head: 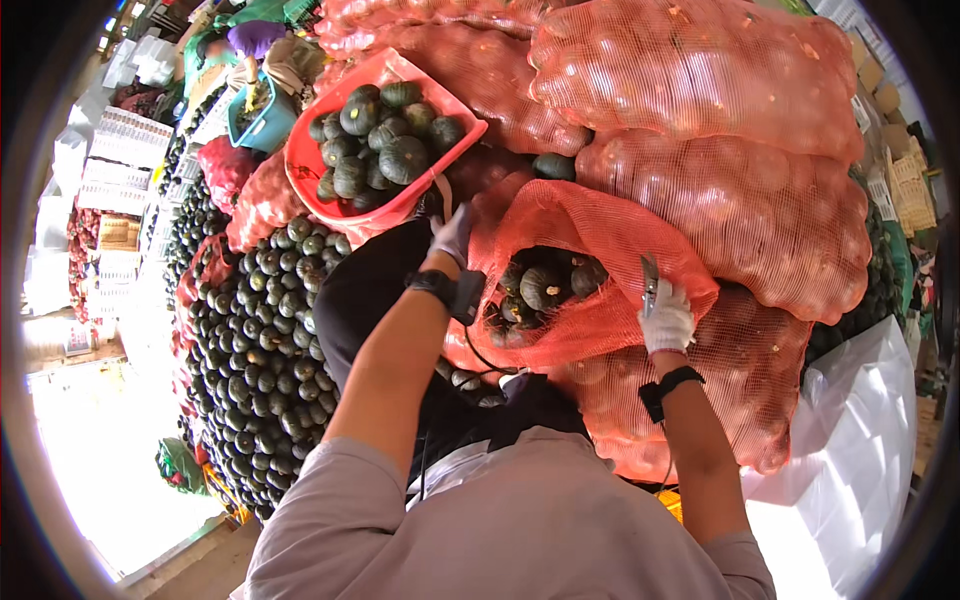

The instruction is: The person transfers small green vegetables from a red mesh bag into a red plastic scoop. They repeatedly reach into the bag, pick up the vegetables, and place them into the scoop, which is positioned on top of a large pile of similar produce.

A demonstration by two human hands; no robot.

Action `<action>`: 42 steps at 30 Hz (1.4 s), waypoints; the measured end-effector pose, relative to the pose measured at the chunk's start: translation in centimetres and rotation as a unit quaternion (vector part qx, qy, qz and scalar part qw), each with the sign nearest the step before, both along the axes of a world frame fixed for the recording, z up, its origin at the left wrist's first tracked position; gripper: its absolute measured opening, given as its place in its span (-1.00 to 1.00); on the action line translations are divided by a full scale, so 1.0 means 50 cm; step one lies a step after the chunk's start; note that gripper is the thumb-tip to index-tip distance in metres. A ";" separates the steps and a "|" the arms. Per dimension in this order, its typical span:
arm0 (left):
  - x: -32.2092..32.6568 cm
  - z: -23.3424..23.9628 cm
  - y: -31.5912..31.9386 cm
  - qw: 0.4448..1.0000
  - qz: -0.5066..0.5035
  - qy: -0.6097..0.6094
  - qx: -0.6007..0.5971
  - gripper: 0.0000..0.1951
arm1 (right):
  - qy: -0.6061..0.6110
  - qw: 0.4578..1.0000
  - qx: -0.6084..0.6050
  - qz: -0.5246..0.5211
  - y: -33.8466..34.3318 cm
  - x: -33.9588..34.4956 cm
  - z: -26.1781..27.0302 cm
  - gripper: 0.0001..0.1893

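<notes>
My right hand [667, 319], in a white glove, grips metal-bladed hand shears [649, 285] with the blades pointing away from me. It rests against the right side of an open red mesh sack [592, 206]. Inside the sack's mouth lie several dark green squashes [541, 288], some with cut stems. My left hand [452, 234], in a pale glove, is beside my knee near the lower right corner of a red plastic crate [304, 161]. Its fingers are partly hidden, so I cannot tell whether they grip anything. Dark green squashes [403, 159] are heaped in that crate.
Filled mesh sacks [720, 217] are stacked ahead and to the right. A large pile of squashes [262, 360] spreads on the left. Farther off, a person [259, 45] bends over a blue bin [270, 124]. White plastic sheeting [840, 420] lies at the right.
</notes>
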State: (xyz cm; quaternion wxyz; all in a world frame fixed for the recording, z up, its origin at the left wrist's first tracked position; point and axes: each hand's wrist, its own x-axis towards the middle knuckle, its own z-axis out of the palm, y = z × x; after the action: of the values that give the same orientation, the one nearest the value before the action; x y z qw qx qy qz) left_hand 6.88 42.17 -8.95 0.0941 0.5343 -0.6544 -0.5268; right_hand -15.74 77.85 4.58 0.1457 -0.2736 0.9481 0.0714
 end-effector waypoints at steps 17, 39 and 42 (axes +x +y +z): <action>0.242 -0.316 0.226 0.827 -0.439 -0.322 -0.138 -0.73 | -0.160 0.748 -0.463 -0.448 0.089 -0.069 0.185 -0.43; 0.251 -0.348 0.301 0.828 -0.314 -0.454 -0.096 -0.66 | -0.230 0.939 -0.071 0.244 -0.022 0.194 -0.216 -0.76; 0.112 -0.114 0.293 0.800 -0.404 -0.384 -0.223 -0.65 | -0.256 0.959 -0.122 -0.004 -0.017 0.174 -0.140 -0.74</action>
State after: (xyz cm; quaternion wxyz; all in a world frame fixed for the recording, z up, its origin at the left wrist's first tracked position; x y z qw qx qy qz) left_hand 12.47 56.82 -14.63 -0.2695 0.3441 -0.8929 -0.1080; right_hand -7.04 77.01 -2.42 0.3495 -0.2950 0.8814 -0.1179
